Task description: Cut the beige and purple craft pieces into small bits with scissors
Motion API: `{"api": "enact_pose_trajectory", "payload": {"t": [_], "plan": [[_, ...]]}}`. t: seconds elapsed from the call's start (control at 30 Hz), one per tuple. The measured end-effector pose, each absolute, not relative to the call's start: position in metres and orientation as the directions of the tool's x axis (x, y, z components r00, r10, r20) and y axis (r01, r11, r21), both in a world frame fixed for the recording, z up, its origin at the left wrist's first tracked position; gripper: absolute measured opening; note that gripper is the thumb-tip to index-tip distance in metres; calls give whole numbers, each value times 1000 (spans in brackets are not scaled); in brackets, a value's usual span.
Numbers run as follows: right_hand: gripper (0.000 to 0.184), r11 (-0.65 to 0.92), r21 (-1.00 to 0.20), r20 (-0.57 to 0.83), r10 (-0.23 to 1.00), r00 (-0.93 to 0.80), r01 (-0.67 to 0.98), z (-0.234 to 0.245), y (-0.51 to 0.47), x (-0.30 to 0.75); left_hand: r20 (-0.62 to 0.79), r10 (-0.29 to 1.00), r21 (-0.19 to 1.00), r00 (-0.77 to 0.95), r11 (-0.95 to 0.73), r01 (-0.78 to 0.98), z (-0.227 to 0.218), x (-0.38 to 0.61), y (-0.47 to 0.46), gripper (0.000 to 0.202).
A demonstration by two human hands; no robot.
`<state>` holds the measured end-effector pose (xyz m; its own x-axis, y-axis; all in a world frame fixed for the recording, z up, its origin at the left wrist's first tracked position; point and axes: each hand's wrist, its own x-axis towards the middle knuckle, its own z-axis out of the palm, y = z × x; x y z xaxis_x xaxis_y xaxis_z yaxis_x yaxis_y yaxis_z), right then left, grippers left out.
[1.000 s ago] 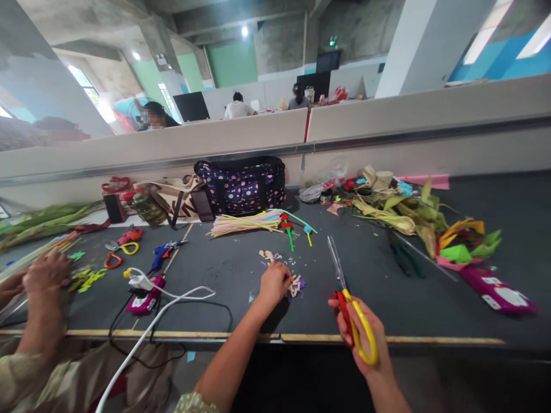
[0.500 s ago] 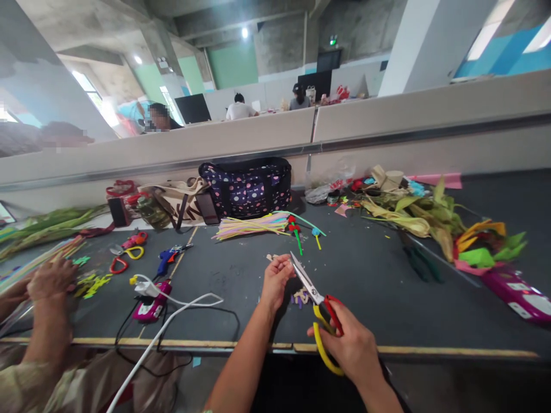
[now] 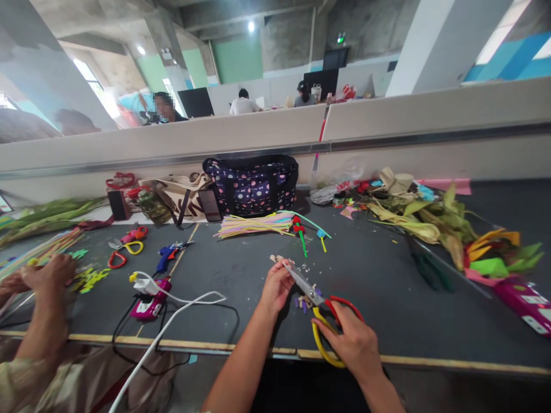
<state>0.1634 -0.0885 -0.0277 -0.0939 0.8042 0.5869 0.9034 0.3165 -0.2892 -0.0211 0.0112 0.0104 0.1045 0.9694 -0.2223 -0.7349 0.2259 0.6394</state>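
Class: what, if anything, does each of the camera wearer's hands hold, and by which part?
The right hand holds scissors by the handles. The left hand is at the blade tips; whether it pinches anything cannot be told.

The dark tabletop [image 3: 365, 269] around me is in muted, even light. A ceiling lamp [image 3: 251, 26] glares far off, and the left window [image 3: 89, 73] burns white. Soft shadow hugs my left hand [image 3: 276, 287]. The wide lens tilts the pillars [image 3: 439, 51]; toward the right edge, the purple device [image 3: 523, 301] looks smeared.
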Motion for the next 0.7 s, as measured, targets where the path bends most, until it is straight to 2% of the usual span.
{"api": "enact_pose_trajectory", "payload": {"t": [0.3, 0.7], "plan": [[46, 289, -367, 553, 832, -42, 884, -32, -87, 168, -202, 971, 680, 125, 230, -696, 17, -21, 9, 30], [46, 333, -348, 578, 812, -79, 876, -36, -83, 173, -180, 983, 766, 36, 163, -621, 12, -21, 10, 29]]}}
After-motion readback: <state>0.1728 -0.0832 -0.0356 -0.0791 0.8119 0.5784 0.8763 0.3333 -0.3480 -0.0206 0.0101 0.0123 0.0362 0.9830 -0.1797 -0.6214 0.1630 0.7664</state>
